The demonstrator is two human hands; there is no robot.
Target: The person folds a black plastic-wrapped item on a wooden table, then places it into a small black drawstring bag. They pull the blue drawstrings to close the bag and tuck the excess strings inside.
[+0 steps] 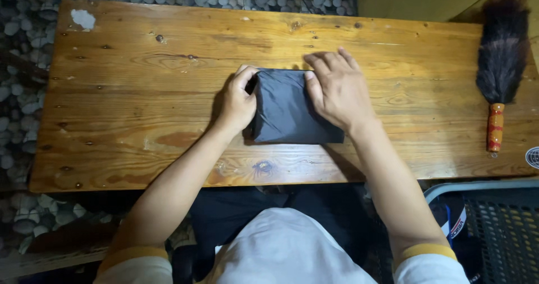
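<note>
Both hands, left hand (238, 101) and right hand (337, 90), press the folded dark cloth (289, 113), seemingly lengthwise toward the person.

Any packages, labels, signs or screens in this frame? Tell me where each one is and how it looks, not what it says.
Round white sticker with dark markings: on the wooden table, at its right edge, cut off by the frame.
White strap label with red and dark print: inside the dark mesh basket, lower right.
No packages, signs or screens are in view.
</note>
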